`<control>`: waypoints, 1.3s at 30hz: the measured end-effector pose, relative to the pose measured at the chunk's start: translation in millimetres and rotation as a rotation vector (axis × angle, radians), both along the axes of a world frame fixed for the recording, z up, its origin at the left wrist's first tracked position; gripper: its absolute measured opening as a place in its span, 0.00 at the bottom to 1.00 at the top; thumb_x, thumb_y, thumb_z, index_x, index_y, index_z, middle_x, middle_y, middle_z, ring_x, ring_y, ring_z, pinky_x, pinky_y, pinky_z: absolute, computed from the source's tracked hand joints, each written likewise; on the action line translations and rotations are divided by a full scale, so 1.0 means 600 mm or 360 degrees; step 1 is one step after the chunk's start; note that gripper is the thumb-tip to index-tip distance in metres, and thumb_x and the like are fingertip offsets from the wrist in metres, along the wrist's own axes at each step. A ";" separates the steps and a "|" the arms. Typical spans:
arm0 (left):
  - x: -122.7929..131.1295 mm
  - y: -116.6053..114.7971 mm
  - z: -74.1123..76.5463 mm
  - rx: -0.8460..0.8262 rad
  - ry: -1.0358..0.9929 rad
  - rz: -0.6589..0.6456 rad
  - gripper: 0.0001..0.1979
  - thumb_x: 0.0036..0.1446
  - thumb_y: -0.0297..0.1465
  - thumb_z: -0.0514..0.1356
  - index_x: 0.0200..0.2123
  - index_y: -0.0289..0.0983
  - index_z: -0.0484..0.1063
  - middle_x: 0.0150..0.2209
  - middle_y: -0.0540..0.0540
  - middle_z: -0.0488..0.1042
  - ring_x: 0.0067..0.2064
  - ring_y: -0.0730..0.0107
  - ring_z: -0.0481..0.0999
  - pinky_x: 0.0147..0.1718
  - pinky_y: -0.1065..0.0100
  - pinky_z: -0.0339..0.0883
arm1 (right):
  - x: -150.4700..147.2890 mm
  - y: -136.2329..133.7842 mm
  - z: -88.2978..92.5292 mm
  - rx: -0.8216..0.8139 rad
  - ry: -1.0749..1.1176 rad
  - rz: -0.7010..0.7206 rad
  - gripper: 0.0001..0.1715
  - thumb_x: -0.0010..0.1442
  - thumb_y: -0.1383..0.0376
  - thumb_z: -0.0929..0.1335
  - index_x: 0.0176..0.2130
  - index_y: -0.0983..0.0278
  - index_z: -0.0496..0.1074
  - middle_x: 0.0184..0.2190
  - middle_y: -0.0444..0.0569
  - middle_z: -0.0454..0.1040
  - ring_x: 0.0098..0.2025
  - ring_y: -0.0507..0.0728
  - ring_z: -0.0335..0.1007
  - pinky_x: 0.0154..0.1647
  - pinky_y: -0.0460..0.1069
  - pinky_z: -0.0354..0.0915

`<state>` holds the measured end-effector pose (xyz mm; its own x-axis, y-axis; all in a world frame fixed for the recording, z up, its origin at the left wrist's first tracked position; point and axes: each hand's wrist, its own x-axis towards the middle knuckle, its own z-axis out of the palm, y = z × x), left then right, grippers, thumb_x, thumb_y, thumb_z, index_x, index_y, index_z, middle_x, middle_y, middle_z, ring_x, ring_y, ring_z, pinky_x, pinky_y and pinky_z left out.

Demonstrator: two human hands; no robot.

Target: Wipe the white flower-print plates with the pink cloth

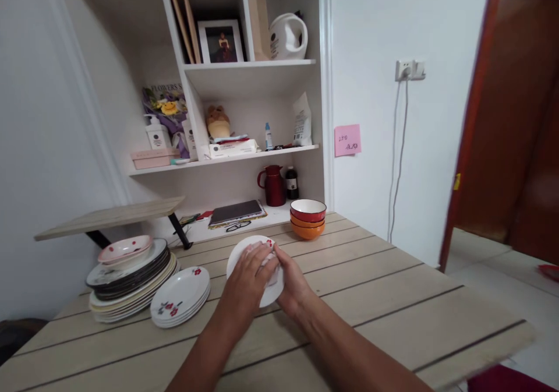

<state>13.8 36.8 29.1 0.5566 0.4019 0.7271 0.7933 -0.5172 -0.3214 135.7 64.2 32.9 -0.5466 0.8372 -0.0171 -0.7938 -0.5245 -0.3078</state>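
A white plate (236, 258) with small red flowers is held tilted above the middle of the table. My right hand (296, 284) grips its right edge, the thumb near the flower print. Over the plate's face lies my left hand (250, 272), fingers bent and pressing a crumpled pale cloth (271, 268) against it. Most of the cloth is hidden by the fingers, so its exact kind is unclear. Nearest on the left is a stack of similar flowered plates (182, 293).
Behind that stack, a taller pile of plates (131, 290) carries a pink-rimmed dish (126, 249). Orange and red bowls (308, 220) stand stacked at the back right. A small raised wooden shelf (113, 214) overhangs the back left. A red jug (274, 185) stands on the shelf behind.
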 end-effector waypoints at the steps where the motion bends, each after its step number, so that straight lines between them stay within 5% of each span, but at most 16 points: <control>1: 0.007 0.007 -0.005 0.0032 -0.0045 -0.0042 0.23 0.60 0.21 0.52 0.58 0.39 0.61 0.59 0.41 0.67 0.63 0.62 0.61 0.60 0.51 0.60 | 0.003 0.004 -0.001 -0.0017 -0.0006 -0.0007 0.17 0.62 0.59 0.64 0.39 0.70 0.74 0.33 0.49 0.79 0.34 0.52 0.75 0.41 0.45 0.67; 5: 0.024 0.010 -0.023 -0.0015 -0.0145 -0.0117 0.26 0.59 0.19 0.47 0.61 0.36 0.56 0.62 0.38 0.62 0.65 0.63 0.57 0.59 0.53 0.62 | 0.005 0.012 -0.005 -0.0047 -0.0090 0.0007 0.18 0.62 0.57 0.63 0.38 0.69 0.74 0.31 0.50 0.79 0.33 0.54 0.75 0.40 0.47 0.68; 8: 0.019 0.004 -0.027 0.0121 -0.0197 -0.0052 0.20 0.60 0.21 0.49 0.56 0.34 0.61 0.61 0.37 0.63 0.64 0.63 0.59 0.58 0.55 0.63 | -0.002 0.011 -0.006 -0.0038 -0.0077 -0.0046 0.17 0.63 0.58 0.64 0.38 0.69 0.74 0.31 0.50 0.79 0.33 0.54 0.75 0.40 0.47 0.68; 12: 0.001 0.004 -0.025 0.0370 -0.0168 0.0123 0.13 0.60 0.26 0.55 0.48 0.36 0.69 0.58 0.36 0.67 0.61 0.58 0.63 0.58 0.50 0.59 | -0.010 0.009 -0.007 -0.0059 -0.0107 0.0017 0.19 0.64 0.58 0.63 0.39 0.71 0.74 0.29 0.51 0.79 0.29 0.53 0.75 0.33 0.46 0.68; 17: -0.022 -0.001 -0.022 0.0340 -0.0236 0.0428 0.14 0.58 0.31 0.59 0.49 0.44 0.73 0.52 0.43 0.74 0.53 0.56 0.70 0.49 0.52 0.60 | -0.008 0.017 -0.012 -0.0015 -0.0149 -0.0094 0.21 0.63 0.57 0.62 0.42 0.72 0.74 0.33 0.55 0.80 0.34 0.57 0.77 0.38 0.51 0.70; 22: -0.017 -0.018 -0.021 0.0275 -0.0227 0.0307 0.12 0.59 0.30 0.58 0.46 0.42 0.75 0.43 0.44 0.77 0.45 0.61 0.72 0.44 0.59 0.62 | 0.000 0.020 -0.009 0.0087 -0.0154 -0.0058 0.22 0.62 0.54 0.63 0.40 0.71 0.74 0.31 0.54 0.80 0.33 0.58 0.76 0.37 0.52 0.70; 28: 0.008 -0.026 -0.023 0.0249 -0.0202 0.0150 0.14 0.61 0.27 0.55 0.48 0.40 0.74 0.45 0.44 0.75 0.47 0.62 0.70 0.48 0.59 0.61 | -0.009 0.004 -0.010 0.0062 -0.0347 0.0048 0.22 0.61 0.54 0.66 0.35 0.72 0.74 0.28 0.54 0.79 0.28 0.54 0.75 0.32 0.46 0.68; 35: -0.019 -0.012 -0.024 0.0337 -0.0341 0.0706 0.13 0.58 0.30 0.59 0.47 0.40 0.74 0.41 0.42 0.75 0.42 0.58 0.70 0.44 0.54 0.61 | -0.022 0.008 -0.024 0.0032 -0.0414 -0.0003 0.21 0.60 0.54 0.66 0.39 0.70 0.74 0.27 0.52 0.79 0.28 0.56 0.75 0.36 0.50 0.69; 39: -0.009 -0.018 -0.034 0.0184 -0.0251 0.0613 0.13 0.56 0.28 0.60 0.46 0.40 0.74 0.40 0.43 0.74 0.41 0.59 0.70 0.41 0.57 0.63 | -0.004 0.024 -0.021 0.0034 -0.0284 -0.0049 0.23 0.61 0.53 0.64 0.38 0.70 0.74 0.28 0.54 0.79 0.30 0.58 0.76 0.36 0.52 0.70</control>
